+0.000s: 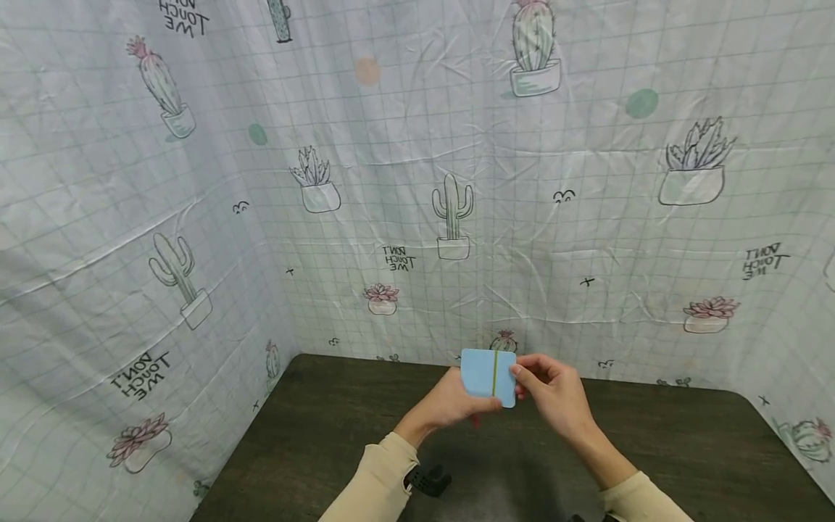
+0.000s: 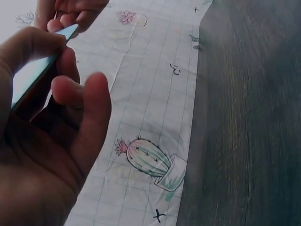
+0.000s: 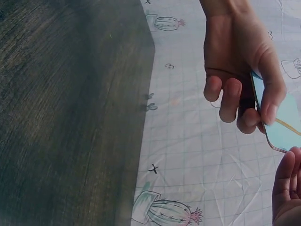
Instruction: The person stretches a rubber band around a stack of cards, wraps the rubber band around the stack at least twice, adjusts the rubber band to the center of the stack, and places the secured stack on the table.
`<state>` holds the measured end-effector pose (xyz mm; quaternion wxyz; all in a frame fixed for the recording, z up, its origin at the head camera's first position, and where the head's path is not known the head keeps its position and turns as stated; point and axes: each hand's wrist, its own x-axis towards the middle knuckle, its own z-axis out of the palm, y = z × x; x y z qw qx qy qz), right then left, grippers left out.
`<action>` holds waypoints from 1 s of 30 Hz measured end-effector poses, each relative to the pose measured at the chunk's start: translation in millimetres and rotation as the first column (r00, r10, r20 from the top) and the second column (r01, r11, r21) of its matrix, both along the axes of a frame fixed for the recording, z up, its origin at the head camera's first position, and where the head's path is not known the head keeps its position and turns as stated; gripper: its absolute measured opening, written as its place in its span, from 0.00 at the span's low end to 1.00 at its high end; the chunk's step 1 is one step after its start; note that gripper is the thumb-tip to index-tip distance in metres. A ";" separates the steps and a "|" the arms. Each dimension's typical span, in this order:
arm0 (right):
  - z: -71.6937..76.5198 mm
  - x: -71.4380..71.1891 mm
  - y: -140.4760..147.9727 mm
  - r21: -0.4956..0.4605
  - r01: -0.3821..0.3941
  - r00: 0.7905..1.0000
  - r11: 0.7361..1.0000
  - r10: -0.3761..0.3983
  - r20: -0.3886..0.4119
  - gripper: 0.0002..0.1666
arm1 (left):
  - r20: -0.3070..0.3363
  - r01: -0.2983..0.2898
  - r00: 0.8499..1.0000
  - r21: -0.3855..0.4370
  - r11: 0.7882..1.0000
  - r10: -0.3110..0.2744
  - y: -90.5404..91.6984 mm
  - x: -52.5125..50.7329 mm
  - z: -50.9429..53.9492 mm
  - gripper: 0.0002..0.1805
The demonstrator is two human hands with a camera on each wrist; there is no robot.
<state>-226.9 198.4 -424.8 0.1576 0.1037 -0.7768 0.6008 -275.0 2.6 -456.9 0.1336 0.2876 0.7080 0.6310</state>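
Observation:
A thin, flat, light blue square pad [image 1: 478,371] with rounded corners is held up above the dark table. A narrow yellow-green band [image 1: 495,373] runs across its face. My left hand [image 1: 450,401] grips it from the left and below, thumb across the front and fingers behind. In the right wrist view, that left thumb [image 3: 273,101] lies close to the band. My right hand [image 1: 557,395] pinches the pad's right edge between thumb and fingers. Seen edge-on in the left wrist view, the pad [image 2: 35,73] looks slim.
A dark wood-grain table [image 1: 352,406] lies below both hands. White grid cloth [image 1: 404,217] printed with cacti hangs behind it and along the sides. Around the left wrist sits a black strapped device [image 1: 428,480].

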 end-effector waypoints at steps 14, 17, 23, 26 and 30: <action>-12.8 -3.5 -1.5 0.028 -0.055 0.998 0.998 0.056 -0.027 0.08 | -0.050 -0.166 0.984 0.078 0.983 0.170 1.0 -5.5 -0.6 0.13; -17.8 -2.7 -4.0 0.035 -0.068 0.998 0.997 0.068 -0.006 0.07 | -0.112 -0.262 0.955 0.116 0.958 0.275 6.6 -6.1 3.1 0.12; -17.1 -2.1 -8.7 0.012 -0.026 0.999 1.000 0.026 0.022 0.08 | -0.127 -0.325 0.931 0.135 0.936 0.342 15.3 -4.6 4.4 0.09; -14.4 -1.4 -9.6 0.006 0.000 0.999 1.000 -0.001 0.036 0.08 | -0.109 -0.326 0.931 0.176 0.929 0.347 17.2 -4.2 4.4 0.09; -11.5 -0.7 -8.2 -0.014 0.005 0.999 1.000 -0.004 0.054 0.09 | -0.079 -0.301 0.942 0.228 0.926 0.326 15.6 -6.0 1.8 0.11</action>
